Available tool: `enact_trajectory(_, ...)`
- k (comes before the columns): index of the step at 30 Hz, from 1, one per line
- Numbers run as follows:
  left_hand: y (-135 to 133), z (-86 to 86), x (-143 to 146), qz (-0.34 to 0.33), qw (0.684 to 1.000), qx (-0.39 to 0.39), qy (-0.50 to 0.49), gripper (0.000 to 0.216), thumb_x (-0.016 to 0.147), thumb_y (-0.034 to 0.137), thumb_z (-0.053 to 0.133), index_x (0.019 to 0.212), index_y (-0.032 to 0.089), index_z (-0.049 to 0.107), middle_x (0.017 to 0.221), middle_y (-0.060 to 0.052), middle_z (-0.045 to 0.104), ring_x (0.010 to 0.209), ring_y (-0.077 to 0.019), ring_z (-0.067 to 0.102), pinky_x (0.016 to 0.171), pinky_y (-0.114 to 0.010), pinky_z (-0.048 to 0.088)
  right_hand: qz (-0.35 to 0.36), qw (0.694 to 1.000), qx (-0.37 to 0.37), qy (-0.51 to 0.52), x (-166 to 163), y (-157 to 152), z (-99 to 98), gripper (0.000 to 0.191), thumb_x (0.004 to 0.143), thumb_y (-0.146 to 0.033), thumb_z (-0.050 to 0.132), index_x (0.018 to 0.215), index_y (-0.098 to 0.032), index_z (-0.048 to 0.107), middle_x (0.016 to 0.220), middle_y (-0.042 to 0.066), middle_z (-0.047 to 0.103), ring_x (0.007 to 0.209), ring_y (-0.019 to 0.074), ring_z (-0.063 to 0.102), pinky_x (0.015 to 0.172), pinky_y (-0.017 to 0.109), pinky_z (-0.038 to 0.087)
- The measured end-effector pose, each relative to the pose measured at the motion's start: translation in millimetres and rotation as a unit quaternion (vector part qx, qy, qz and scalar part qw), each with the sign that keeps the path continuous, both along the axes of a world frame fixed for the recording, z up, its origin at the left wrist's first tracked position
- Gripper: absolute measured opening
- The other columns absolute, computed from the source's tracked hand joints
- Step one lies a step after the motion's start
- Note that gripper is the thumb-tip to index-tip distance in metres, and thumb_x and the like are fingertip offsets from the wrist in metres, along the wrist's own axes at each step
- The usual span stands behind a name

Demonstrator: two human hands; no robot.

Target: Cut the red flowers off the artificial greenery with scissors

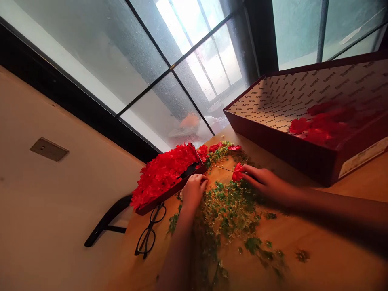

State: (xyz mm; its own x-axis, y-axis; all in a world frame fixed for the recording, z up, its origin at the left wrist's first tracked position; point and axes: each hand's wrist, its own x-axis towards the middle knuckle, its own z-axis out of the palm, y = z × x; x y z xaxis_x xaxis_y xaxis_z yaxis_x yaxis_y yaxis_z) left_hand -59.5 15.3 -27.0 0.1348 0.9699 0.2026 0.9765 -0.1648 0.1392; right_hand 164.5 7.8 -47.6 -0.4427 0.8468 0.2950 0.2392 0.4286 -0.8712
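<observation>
Right hand (262, 182) pinches one red ruffled fabric-like flower (238, 173), thin stem (223, 168) showing, above the wooden tabletop (342, 268). Left hand (194, 189) curled, grip unclear. Seemingly partway: red blooms (169, 165) heaped plentifully, green plastic-like sprigs (233, 210) loose; large maroon box (281, 149) partly filled.

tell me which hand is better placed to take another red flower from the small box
Probably the left hand: it is close beside the small box of red flowers, while the right hand holds one red flower farther away.
</observation>
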Motion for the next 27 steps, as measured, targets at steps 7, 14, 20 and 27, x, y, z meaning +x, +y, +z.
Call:
enact_trajectory(7,-1.2,16.1,6.6,0.018,0.984,-0.007,-0.175,0.02,0.074,0.032,0.046,0.082,0.02,0.061,0.082,-0.003,0.064,0.076,-0.016,0.058,0.071,-0.028,0.042,0.034,0.999,0.008,-0.006,0.4,-0.6,-3.2,0.033,0.084,-0.039,0.027,0.096,-0.018,0.05,0.093,0.005,0.059,0.084,0.0175,0.054,0.074,0.028,0.039)
enact_trajectory(14,-6.2,30.1,25.5,0.001,0.91,-0.094,-0.403,0.023,0.064,0.03,0.058,0.082,0.017,0.061,0.09,-0.004,0.064,0.085,-0.0169,0.058,0.075,-0.027,0.043,0.051,0.997,0.01,-0.058,1.9,-2.1,-4.0,0.031,0.085,-0.037,0.026,0.099,-0.019,0.047,0.089,0.006,0.059,0.08,0.017,0.055,0.071,0.028,0.04)
enact_trajectory(20,-11.5,36.7,35.2,-0.003,0.893,-0.106,-0.438,0.021,0.061,0.026,0.062,0.08,0.016,0.059,0.088,-0.003,0.064,0.084,-0.0152,0.058,0.079,-0.028,0.042,0.036,0.998,0.026,-0.054,0.2,1.1,-8.7,0.029,0.085,-0.035,0.026,0.096,-0.019,0.048,0.091,0.005,0.06,0.08,0.016,0.055,0.07,0.026,0.039)
enact_trajectory(27,-14.7,39.1,40.0,-0.024,0.922,-0.087,-0.375,0.02,0.064,0.027,0.059,0.082,0.017,0.058,0.087,-0.004,0.063,0.083,-0.016,0.058,0.079,-0.03,0.043,0.02,0.996,0.008,-0.091,0.5,1.1,-11.4,0.03,0.085,-0.037,0.026,0.097,-0.019,0.048,0.086,0.006,0.06,0.075,0.0168,0.056,0.068,0.027,0.039)
